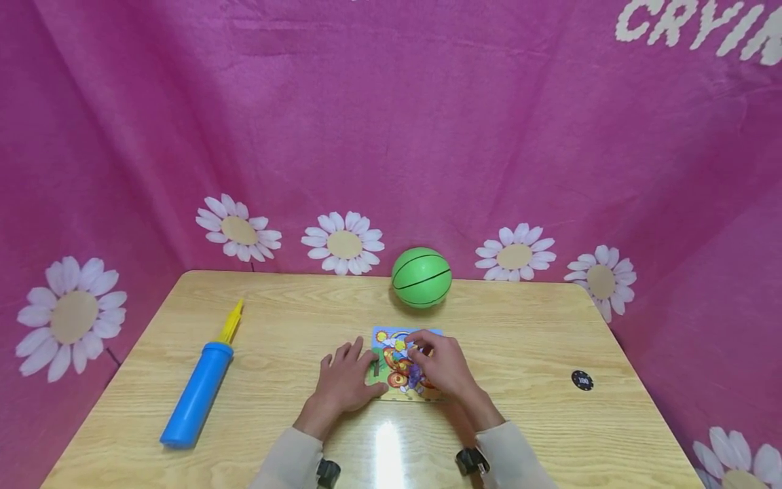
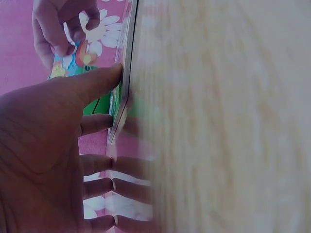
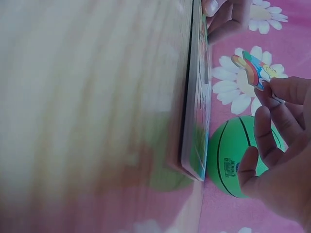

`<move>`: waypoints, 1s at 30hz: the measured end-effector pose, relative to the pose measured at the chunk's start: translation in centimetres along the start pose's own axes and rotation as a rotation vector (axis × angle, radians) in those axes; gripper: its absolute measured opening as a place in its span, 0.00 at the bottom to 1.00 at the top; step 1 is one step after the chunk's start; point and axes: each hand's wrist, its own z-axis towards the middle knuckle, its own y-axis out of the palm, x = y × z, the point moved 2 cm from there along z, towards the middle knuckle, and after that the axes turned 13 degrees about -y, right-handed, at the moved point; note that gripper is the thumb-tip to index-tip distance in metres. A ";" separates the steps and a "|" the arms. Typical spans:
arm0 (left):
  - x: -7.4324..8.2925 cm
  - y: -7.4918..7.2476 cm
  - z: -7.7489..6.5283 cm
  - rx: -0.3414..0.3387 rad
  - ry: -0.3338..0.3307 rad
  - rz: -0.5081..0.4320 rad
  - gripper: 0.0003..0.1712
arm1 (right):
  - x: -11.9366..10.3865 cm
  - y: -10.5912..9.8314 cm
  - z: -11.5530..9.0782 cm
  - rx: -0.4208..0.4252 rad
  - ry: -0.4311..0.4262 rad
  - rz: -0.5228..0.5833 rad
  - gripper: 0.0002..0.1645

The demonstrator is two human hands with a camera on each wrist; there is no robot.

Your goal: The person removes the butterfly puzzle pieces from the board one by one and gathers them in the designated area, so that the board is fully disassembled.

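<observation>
A colourful cartoon jigsaw puzzle board lies flat on the wooden table between the two hands. My right hand is over the board's right part, pinching a puzzle piece between thumb and fingertips. In the right wrist view that piece is tilted and held clear above the board. Its printed side shows blue, yellow and orange. My left hand rests at the board's left edge with its fingers spread. Its thumb touches the board's rim, as the left wrist view shows, while the other fingertips rest on the tabletop.
Behind the board, near the table's far edge, sits a green ball with black lines. A blue hand pump with a yellow nozzle lies on the left. On the right is a black poker chip. A pink flowered curtain surrounds the table.
</observation>
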 end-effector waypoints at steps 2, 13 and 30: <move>0.0 -0.1 0.0 -0.007 0.003 0.009 0.33 | -0.1 -0.1 -0.4 -0.017 0.000 0.004 0.09; 0.1 -0.3 -0.1 -0.017 0.013 0.030 0.32 | -1.1 -0.1 -2.6 -0.134 -0.047 0.011 0.10; 0.1 -0.1 0.1 -0.029 -0.001 -0.002 0.31 | -2.1 0.4 -4.5 -0.294 -0.133 -0.016 0.10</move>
